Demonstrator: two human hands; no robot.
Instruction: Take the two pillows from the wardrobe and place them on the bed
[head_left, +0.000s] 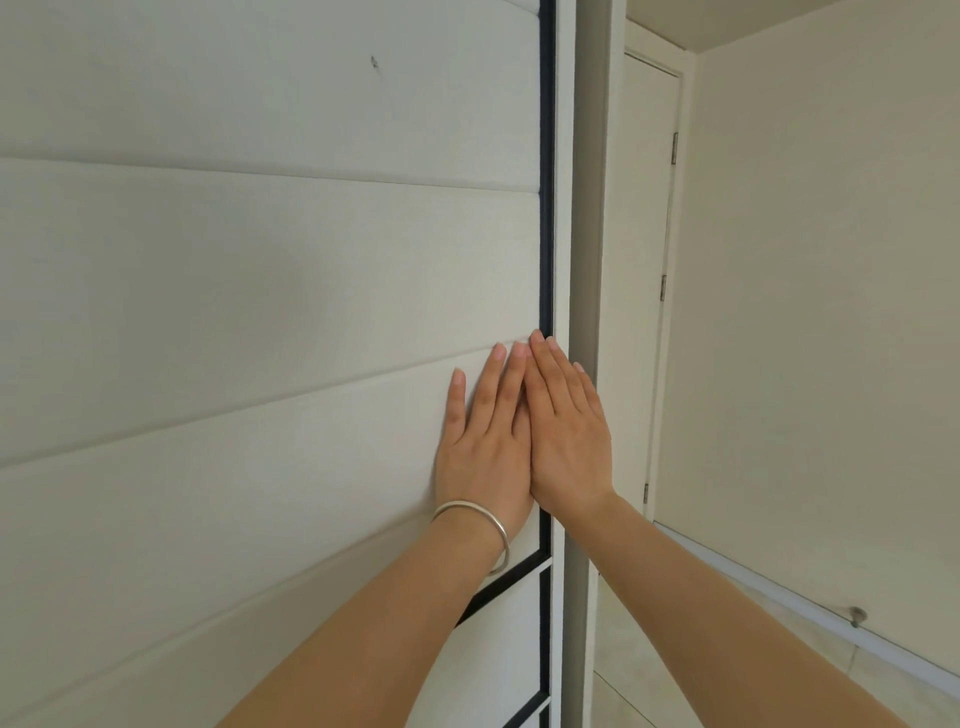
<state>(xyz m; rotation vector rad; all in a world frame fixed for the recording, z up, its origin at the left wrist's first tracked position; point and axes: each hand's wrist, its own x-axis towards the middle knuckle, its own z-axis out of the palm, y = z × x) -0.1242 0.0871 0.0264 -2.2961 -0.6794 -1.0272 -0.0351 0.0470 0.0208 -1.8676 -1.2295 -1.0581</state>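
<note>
Both hands, left (485, 441) and right (569, 441), press flat, fingers extended, against white wardrobe door (260, 312).

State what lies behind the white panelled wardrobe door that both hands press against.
Nothing inside shows. The wardrobe door is shut, and the left hand and right hand lie flat on it near its dark edge strip. Any contents are hidden.

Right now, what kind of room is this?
Likely a bedroom: both hands, left hand and right hand, press flat on a panelled sliding wardrobe door; a hinged room door stands beyond.
</note>
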